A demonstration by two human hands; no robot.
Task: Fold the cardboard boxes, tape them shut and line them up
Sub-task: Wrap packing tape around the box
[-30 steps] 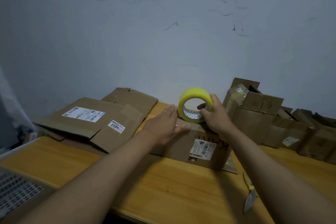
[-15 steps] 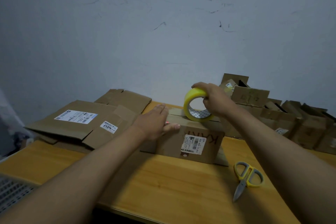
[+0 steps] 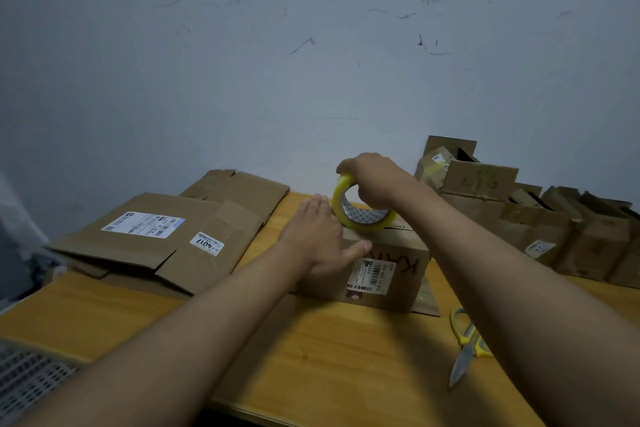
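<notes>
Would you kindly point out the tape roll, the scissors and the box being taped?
tape roll (image 3: 367, 223): head view, lower yellow rim.
scissors (image 3: 468, 335): head view, yellow handles.
box (image 3: 398, 283): head view, front face.

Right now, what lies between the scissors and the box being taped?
In the head view, mostly bare table; the right forearm crosses above that stretch, and a flap edge juts from the box towards the scissors.

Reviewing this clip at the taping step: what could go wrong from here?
The left hand presses only the box's left end, so the flaps might spring up as the right hand draws the tape roll across. The tape may also run crooked off the seam. The scissors lie near the right forearm, which might knock them.
</notes>
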